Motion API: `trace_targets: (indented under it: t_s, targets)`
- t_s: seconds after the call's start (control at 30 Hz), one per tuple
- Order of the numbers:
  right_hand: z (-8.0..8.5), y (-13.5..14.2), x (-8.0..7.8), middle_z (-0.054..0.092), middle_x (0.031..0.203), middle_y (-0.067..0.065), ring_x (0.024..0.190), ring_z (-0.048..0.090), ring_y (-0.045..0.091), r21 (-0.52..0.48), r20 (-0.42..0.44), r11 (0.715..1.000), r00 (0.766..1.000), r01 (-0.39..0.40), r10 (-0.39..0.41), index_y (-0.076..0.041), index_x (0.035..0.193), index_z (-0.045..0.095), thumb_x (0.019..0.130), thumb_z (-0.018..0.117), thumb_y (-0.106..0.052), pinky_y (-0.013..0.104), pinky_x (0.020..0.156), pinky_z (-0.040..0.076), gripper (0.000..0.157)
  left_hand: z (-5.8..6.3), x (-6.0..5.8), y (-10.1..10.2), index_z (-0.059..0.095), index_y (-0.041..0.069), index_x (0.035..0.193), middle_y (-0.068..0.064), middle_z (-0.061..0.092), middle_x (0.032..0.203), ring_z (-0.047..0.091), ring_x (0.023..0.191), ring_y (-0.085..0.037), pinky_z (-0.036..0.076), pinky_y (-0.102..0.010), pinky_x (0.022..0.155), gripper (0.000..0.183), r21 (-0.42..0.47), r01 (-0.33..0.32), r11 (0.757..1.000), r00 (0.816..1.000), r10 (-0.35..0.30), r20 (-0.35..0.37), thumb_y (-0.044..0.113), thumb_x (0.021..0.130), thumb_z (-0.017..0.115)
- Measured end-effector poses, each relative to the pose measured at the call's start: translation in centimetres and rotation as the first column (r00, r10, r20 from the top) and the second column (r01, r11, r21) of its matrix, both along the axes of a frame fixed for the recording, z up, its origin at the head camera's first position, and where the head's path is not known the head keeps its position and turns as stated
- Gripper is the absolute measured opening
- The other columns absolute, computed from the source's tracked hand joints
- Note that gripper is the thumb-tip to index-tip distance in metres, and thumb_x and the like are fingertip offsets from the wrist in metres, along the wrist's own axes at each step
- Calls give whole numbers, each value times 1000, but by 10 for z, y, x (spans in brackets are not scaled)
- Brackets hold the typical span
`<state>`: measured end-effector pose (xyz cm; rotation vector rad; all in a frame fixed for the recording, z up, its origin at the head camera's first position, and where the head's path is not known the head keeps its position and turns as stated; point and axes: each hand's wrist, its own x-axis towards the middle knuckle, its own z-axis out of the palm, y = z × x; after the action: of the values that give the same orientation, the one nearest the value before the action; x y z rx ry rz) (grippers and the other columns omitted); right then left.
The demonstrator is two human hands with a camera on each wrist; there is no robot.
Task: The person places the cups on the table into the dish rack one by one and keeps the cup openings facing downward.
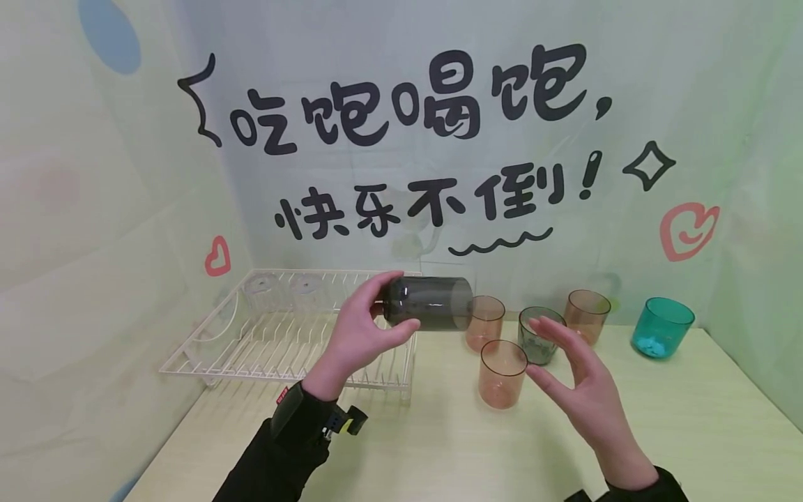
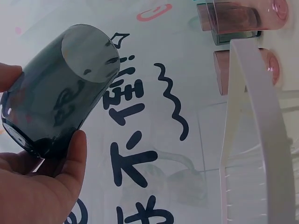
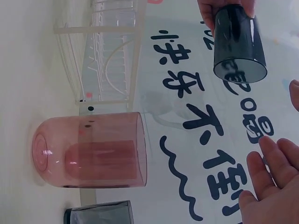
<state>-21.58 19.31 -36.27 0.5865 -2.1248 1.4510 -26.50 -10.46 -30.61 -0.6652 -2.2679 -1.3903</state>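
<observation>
My left hand (image 1: 354,331) grips a dark grey see-through glass (image 1: 429,303) near its base, thumb on one side and fingers on the other. The glass is held sideways in the air by the rack, its mouth pointing right. In the left wrist view its smooth wall and rim are plain. My right hand (image 1: 592,397) is raised over the front right of the table with thumb and fingers spread apart, nothing between them. Behind its fingertips are an orange-pink glass (image 1: 500,383) and a greenish grey glass (image 1: 533,345), both upright.
A white wire dish rack (image 1: 376,378) stands at the left, with clear glasses (image 1: 307,289) at its back. Two more orange-pink glasses, one near the rack (image 1: 484,328) and one farther right (image 1: 590,314), stand by the wall. A teal glass (image 1: 665,324) is at the far right.
</observation>
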Motion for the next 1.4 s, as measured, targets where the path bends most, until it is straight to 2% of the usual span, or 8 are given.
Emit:
trace_targets:
  t_s: [0.27, 0.43, 0.57, 0.8, 0.87, 0.97, 1.1, 1.4]
  targets:
    - [-8, 6, -3, 53, 130, 6, 120, 41, 5, 36, -3, 999, 999, 41, -41, -12, 134, 47, 76, 69, -5, 17, 107, 14, 62, 3, -6, -7, 49, 12, 130, -3, 56, 116, 52, 95, -18, 49, -31, 80, 67, -74, -47, 996, 999, 49, 23, 26, 70, 75]
    - [-13, 10, -3, 52, 131, 3, 121, 40, 3, 53, 51, 995, 995, 79, -82, -15, 133, 48, 76, 70, -8, 17, 106, 18, 62, 5, -11, -11, 49, 12, 129, -3, 56, 116, 52, 94, -18, 49, -31, 79, 67, -105, -68, 992, 997, 71, 32, 28, 70, 74]
    - [-15, 13, -2, 51, 132, 0, 121, 38, 0, 78, 104, 991, 988, 105, -113, -18, 134, 47, 78, 70, -14, 28, 108, 21, 61, 7, -15, -15, 49, 12, 129, -3, 56, 116, 54, 93, -18, 49, -31, 78, 67, -119, -75, 990, 995, 82, 50, 31, 70, 74]
    - [-17, 19, 0, 51, 132, 2, 128, 27, 0, 95, 140, 989, 982, 117, -130, -19, 136, 45, 79, 69, -18, 38, 107, 24, 62, 12, -22, -21, 48, 13, 130, -3, 55, 118, 53, 94, -19, 50, -32, 77, 67, -142, -74, 987, 993, 86, 82, 32, 71, 73]
    - [-18, 21, 0, 50, 133, 2, 129, 25, 0, 100, 157, 987, 978, 123, -138, -20, 136, 45, 79, 69, -20, 48, 106, 23, 62, 13, -24, -23, 48, 13, 130, -2, 54, 118, 53, 94, -20, 50, -32, 77, 67, -148, -79, 986, 992, 92, 84, 33, 71, 73]
    - [-20, 22, 1, 49, 133, 1, 130, 23, -1, 111, 170, 985, 974, 131, -148, -20, 136, 45, 80, 69, -22, 47, 106, 23, 62, 16, -28, -28, 48, 14, 130, -2, 54, 117, 53, 94, -20, 50, -34, 78, 67, -157, -82, 984, 991, 97, 89, 34, 72, 73]
    - [-22, 26, 1, 49, 133, 0, 130, 24, -1, 123, 171, 982, 972, 141, -161, -22, 136, 45, 80, 69, -23, 45, 105, 24, 61, 19, -33, -32, 48, 14, 131, -2, 54, 118, 53, 94, -19, 50, -35, 78, 68, -166, -94, 982, 988, 113, 104, 36, 72, 73]
    - [-30, 34, 2, 49, 133, 3, 118, 33, -9, 165, 205, 971, 957, 173, -206, -25, 136, 45, 79, 68, -32, 63, 96, 27, 62, 24, -41, -37, 46, 11, 133, -3, 53, 121, 53, 97, -19, 49, -34, 79, 72, -209, -136, 969, 982, 160, 105, 38, 71, 72]
